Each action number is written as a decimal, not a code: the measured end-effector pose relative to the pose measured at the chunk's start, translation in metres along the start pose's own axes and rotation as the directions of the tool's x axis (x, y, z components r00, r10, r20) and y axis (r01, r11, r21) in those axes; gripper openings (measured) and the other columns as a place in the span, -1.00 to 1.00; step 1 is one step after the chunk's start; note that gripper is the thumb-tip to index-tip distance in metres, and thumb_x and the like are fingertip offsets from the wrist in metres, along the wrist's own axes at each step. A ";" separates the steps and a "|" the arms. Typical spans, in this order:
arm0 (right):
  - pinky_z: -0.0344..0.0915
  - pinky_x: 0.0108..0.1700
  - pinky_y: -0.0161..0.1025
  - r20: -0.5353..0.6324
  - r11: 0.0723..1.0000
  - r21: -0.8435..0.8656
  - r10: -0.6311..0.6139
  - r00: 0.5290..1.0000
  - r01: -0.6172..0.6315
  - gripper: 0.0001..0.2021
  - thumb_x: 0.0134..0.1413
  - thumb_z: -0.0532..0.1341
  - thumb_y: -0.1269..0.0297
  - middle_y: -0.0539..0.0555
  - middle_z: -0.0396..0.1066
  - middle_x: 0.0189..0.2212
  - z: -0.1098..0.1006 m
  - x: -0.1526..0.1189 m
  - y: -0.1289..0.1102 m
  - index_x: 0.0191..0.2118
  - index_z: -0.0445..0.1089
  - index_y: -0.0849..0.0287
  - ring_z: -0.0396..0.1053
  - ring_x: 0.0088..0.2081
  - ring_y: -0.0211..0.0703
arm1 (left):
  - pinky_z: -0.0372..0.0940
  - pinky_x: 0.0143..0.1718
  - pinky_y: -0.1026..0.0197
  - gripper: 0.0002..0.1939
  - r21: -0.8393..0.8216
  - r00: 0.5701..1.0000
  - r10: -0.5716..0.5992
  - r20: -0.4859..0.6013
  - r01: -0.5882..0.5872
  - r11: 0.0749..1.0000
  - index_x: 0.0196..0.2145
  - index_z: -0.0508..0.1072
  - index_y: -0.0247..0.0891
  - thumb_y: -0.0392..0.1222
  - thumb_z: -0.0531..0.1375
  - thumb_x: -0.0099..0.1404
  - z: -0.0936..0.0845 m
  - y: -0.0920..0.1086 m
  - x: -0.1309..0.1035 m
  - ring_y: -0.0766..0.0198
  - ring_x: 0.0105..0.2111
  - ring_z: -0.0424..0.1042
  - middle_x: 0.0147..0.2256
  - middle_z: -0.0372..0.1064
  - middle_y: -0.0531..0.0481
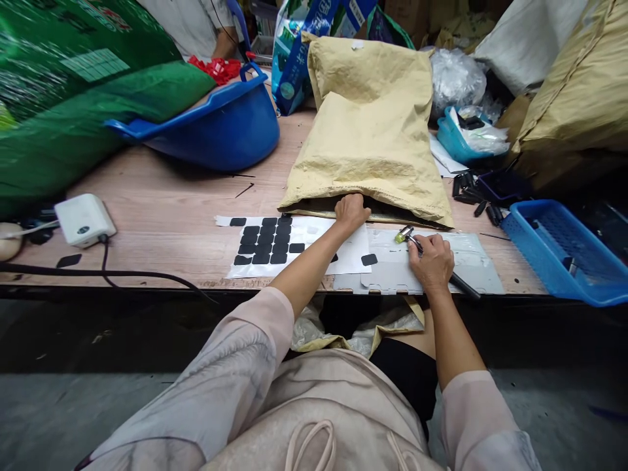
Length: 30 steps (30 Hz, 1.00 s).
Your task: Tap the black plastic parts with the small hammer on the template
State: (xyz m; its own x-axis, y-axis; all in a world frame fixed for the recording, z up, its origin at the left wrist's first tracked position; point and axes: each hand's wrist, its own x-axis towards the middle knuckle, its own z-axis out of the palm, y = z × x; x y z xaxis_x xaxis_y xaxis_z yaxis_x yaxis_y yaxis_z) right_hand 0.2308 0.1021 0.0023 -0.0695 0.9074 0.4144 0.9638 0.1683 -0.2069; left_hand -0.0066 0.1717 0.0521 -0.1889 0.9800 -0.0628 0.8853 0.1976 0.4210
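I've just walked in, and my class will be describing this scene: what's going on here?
The person's left hand is at the open mouth of a tan sack; whether it holds anything is hidden. The right hand grips a hammer-like tool over a pale grey sheet. A white sheet bearing rounded black pads lies before the sack.
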 end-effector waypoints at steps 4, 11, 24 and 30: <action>0.11 -0.12 -0.10 -0.012 1.000 0.005 -0.007 1.000 0.007 -0.71 0.29 0.19 0.13 0.18 0.40 -0.17 0.001 -0.001 0.000 -0.05 0.59 0.09 0.20 -0.13 0.03 | 0.37 -0.01 0.01 -0.79 -0.104 0.983 0.185 -0.010 -0.185 0.977 -0.16 0.63 -0.21 -0.21 0.25 0.27 -0.003 -0.018 -0.035 -0.05 -0.03 0.49 -0.15 0.61 -0.12; 0.10 -0.11 -0.10 -0.013 1.000 0.004 0.005 1.000 -0.005 -0.70 0.31 0.18 0.10 0.19 0.39 -0.17 0.002 0.000 0.001 -0.06 0.60 0.10 0.20 -0.12 0.03 | 0.30 -0.01 0.06 -0.79 -0.255 0.933 0.360 0.016 -0.344 0.903 -0.16 0.64 -0.20 -0.21 0.33 0.22 0.017 -0.043 -0.087 0.07 -0.12 0.42 -0.23 0.55 -0.05; 0.08 -0.14 -0.11 -0.032 0.999 0.045 -0.008 0.999 0.009 -0.76 0.28 0.21 0.17 0.18 0.45 -0.18 0.003 -0.001 0.005 -0.12 0.60 0.12 0.23 -0.15 0.02 | 0.23 0.07 0.00 -0.80 -0.228 0.942 0.333 0.045 -0.315 0.921 -0.13 0.67 -0.10 -0.08 0.38 0.29 0.024 -0.038 -0.085 0.03 -0.03 0.39 -0.15 0.54 -0.05; 0.06 -0.15 -0.11 -0.042 0.999 0.046 -0.017 0.999 0.019 -0.77 0.29 0.21 0.18 0.18 0.43 -0.19 0.006 -0.001 0.008 -0.10 0.58 0.11 0.22 -0.15 0.02 | 0.21 0.08 0.00 -0.79 -0.216 0.933 0.348 0.091 -0.322 0.922 -0.08 0.66 -0.06 -0.03 0.33 0.37 0.025 -0.034 -0.080 0.03 -0.01 0.37 -0.14 0.53 -0.04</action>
State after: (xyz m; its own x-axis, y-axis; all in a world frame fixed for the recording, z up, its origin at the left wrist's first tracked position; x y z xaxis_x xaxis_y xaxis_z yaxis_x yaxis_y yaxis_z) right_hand 0.2369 0.1052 -0.0047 -0.0748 0.8876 0.4544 0.9496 0.2026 -0.2394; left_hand -0.0114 0.0875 0.0201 0.1704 0.9854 0.0053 0.7853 -0.1390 0.6033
